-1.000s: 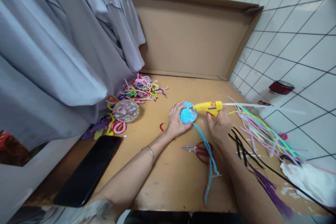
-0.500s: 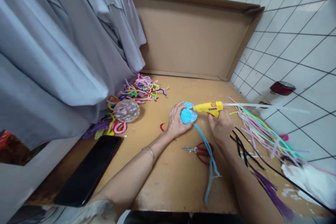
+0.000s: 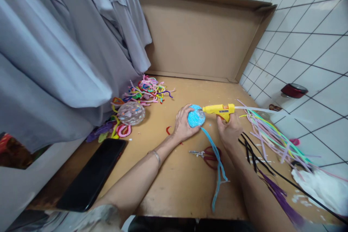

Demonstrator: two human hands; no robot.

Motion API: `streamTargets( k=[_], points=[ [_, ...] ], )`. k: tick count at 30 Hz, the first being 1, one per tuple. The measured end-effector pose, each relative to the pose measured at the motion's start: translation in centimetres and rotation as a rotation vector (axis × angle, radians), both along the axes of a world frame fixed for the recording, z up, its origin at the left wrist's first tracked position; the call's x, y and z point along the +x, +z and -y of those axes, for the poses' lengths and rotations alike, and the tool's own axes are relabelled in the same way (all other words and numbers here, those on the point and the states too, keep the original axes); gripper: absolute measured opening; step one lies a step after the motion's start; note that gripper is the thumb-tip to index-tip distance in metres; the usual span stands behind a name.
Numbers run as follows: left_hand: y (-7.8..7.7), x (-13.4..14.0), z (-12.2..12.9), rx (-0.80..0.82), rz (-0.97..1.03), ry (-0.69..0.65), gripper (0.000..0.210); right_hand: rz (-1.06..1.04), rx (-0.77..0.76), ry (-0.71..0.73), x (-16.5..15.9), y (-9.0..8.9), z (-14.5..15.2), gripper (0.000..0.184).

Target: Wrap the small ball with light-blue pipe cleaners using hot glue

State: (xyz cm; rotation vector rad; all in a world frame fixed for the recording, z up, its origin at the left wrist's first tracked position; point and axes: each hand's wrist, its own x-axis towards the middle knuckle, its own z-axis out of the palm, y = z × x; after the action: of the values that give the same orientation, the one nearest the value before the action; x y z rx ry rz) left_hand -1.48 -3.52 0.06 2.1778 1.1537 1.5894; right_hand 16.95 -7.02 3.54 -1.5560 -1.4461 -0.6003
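Note:
My left hand [image 3: 184,122] is wrapped round a ball covered in blue pipe cleaner [image 3: 195,117], part of its top still pale and clear. Two loose blue pipe cleaner tails [image 3: 216,159] trail from it toward the table's front. In my right hand [image 3: 230,129] is a yellow glue gun [image 3: 219,109], gripped by its handle, with its nozzle at the ball's right side. A long clear glue stick [image 3: 254,108] sticks out of its back. Red-handled scissors [image 3: 209,156] lie below the ball, partly under the blue tails.
A black phone [image 3: 94,174] and a clear patterned bowl [image 3: 131,113] lie at left, near a heap of colourful pipe cleaner scraps [image 3: 150,90]. Straight pipe cleaners [image 3: 268,134], a black cord [image 3: 288,179] and white tissue [image 3: 320,188] are at right. A cardboard panel [image 3: 195,36] stands behind.
The glue gun has shifted slightly right, its nozzle drawing back a little across the ball. My left hand keeps its hold on the ball.

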Motion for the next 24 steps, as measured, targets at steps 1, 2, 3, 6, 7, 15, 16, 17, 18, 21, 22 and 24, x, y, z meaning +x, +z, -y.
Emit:
streamTargets(
  k=[1, 2, 3, 6, 7, 15, 16, 17, 18, 21, 22, 24],
  points=[
    [0.03, 0.01, 0.02, -0.003, 0.000, 0.001, 0.065, -0.001, -0.005, -0.002, -0.01, -0.05, -0.03, 0.018],
    [0.07, 0.02, 0.03, -0.006, -0.002, -0.002, 0.066, 0.002, -0.013, 0.000, -0.02, -0.09, -0.04, 0.019],
    [0.10, 0.01, 0.04, -0.008, -0.004, -0.005, 0.066, 0.006, -0.023, 0.003, -0.03, -0.12, -0.04, 0.020],
    [0.20, -0.02, 0.06, -0.014, -0.006, -0.012, 0.066, 0.016, -0.057, 0.011, -0.08, -0.09, 0.05, 0.020],
    [0.23, -0.03, 0.07, -0.017, -0.007, -0.013, 0.066, 0.014, -0.066, 0.014, -0.10, -0.05, 0.09, 0.021],
    [0.27, -0.01, 0.18, -0.039, -0.003, -0.007, 0.066, -0.017, -0.090, 0.027, -0.09, 0.10, 0.13, 0.020],
    [0.23, -0.01, 0.15, -0.037, 0.000, -0.007, 0.067, -0.025, -0.085, 0.024, -0.09, 0.07, 0.11, 0.019],
    [0.19, -0.01, 0.11, -0.034, 0.002, -0.009, 0.067, -0.033, -0.078, 0.018, -0.08, 0.03, 0.08, 0.019],
    [0.15, -0.02, 0.07, -0.033, 0.003, -0.011, 0.067, -0.041, -0.071, 0.011, -0.08, 0.00, 0.06, 0.019],
    [0.09, -0.02, -0.03, -0.031, 0.006, -0.010, 0.068, -0.048, -0.051, -0.009, -0.08, -0.05, 0.02, 0.018],
    [0.09, -0.01, -0.03, -0.032, 0.007, -0.007, 0.067, -0.042, -0.050, -0.008, -0.08, -0.04, 0.02, 0.018],
    [0.13, 0.00, -0.02, -0.036, 0.008, -0.003, 0.067, -0.026, -0.055, 0.004, -0.09, 0.01, 0.05, 0.018]
  ],
)
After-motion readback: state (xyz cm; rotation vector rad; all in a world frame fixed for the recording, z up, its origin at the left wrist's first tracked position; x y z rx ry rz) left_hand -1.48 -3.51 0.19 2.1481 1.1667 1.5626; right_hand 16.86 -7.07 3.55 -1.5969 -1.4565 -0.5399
